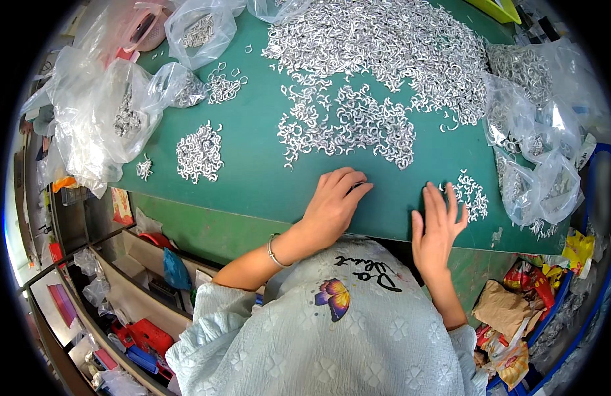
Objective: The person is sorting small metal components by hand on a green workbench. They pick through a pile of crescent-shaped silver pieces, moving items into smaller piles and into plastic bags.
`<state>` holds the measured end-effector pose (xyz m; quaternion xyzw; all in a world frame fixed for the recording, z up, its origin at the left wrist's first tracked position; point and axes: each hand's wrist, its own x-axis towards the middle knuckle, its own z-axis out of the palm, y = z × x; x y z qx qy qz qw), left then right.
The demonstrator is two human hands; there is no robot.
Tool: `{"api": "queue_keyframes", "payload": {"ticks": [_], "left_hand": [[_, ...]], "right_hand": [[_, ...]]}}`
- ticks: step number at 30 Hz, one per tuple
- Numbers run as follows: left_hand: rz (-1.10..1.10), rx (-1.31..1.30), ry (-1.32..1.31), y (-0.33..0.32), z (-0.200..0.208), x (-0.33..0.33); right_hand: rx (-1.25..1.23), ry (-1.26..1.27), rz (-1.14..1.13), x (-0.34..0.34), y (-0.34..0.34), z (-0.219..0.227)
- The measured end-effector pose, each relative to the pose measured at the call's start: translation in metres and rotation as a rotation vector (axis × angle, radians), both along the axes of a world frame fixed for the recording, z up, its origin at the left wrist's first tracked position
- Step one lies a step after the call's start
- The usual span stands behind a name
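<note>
My left hand (335,203) rests low over the green table, palm down, with its fingers bent and slightly apart. It lies just below a loose spread of small silvery curved metal pieces (345,122), and I see nothing held in it. To the right, my right hand (439,224) has its fingers stretched out and spread. Its fingertips touch the left edge of a small pile of whitish curved pieces (471,197). Beyond the spread lies a large heap of the same kind of pieces (378,39). A compact pile (200,153) and a tiny cluster (144,167) sit at the left.
Clear plastic bags with metal pieces stand at left (124,119) and right (539,178). Behind the left bags is a pink container (146,30); a yellow-green tray (495,8) is at the far right. Below the table's front edge are a cluttered shelf (137,290) and crumpled wrappers (506,310).
</note>
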<state>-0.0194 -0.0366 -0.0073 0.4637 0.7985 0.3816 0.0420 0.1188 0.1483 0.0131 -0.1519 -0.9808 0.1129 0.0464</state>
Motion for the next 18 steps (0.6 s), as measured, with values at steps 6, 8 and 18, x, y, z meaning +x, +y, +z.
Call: {"api": "queue_keyframes", "payload": {"ticks": [6, 8, 18], "left_hand": [[0.017, 0.015, -0.006, 0.005, 0.0, 0.001], [0.033, 0.008, 0.005, 0.004, 0.002, 0.001], [0.028, 0.011, -0.022, -0.006, 0.001, 0.0]], "right_hand": [[-0.099, 0.055, 0.134, -0.046, -0.009, -0.002], [-0.091, -0.027, 0.229, -0.049, -0.018, -0.005], [-0.239, -0.08, 0.294, -0.027, -0.022, 0.003]]}}
